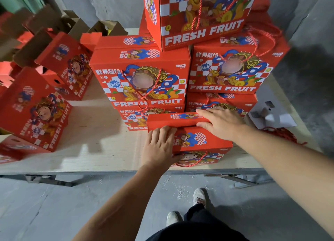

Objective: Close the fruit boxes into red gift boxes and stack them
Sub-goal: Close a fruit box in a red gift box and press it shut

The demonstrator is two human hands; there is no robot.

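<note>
A red gift box (198, 143) stands near the table's front edge, its two top flaps almost meeting along a narrow dark slit. My left hand (159, 146) lies flat on the near flap at the box's left corner, fingers straight. My right hand (220, 123) presses on the far flap (173, 120), fingers stretched across it. Behind the box rises a stack of closed red gift boxes (142, 79) printed FRESH FRUIT, with red rope handles, several layers high.
Open red boxes (36, 114) with raised brown flaps lean at the left of the pale wooden table (101, 146). A white sheet (271, 117) and a bundle of red rope (282, 135) lie at the right. Grey floor and my shoes are below.
</note>
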